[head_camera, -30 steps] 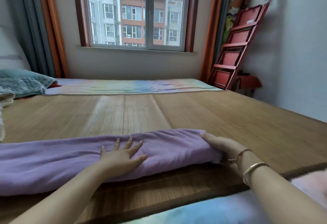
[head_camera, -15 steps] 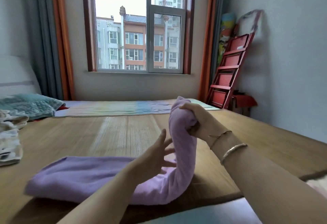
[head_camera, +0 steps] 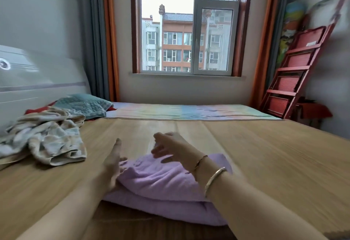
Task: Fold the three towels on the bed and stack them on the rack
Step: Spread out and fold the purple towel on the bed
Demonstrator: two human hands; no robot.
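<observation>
A purple towel [head_camera: 157, 184] lies folded over on itself in thick layers on the bamboo mat [head_camera: 265, 154] near the bed's front edge. My left hand [head_camera: 111, 162] stands edge-on against the towel's left side, fingers straight. My right hand [head_camera: 170, 149] hovers over the towel's far end with fingers spread, holding nothing. A crumpled pale patterned towel [head_camera: 49, 139] lies in a heap at the left of the mat. A red rack [head_camera: 295, 75] leans against the wall at the far right.
A teal pillow [head_camera: 83, 104] lies by the white headboard [head_camera: 28, 80] at the left. A striped pastel sheet [head_camera: 189, 112] covers the far strip of the bed under the window [head_camera: 186, 24]. A red stool [head_camera: 312, 111] stands beside the rack.
My right hand carried the towel's right end over to the left and let it go, so the long towel is now doubled. My view has swung left and up.
</observation>
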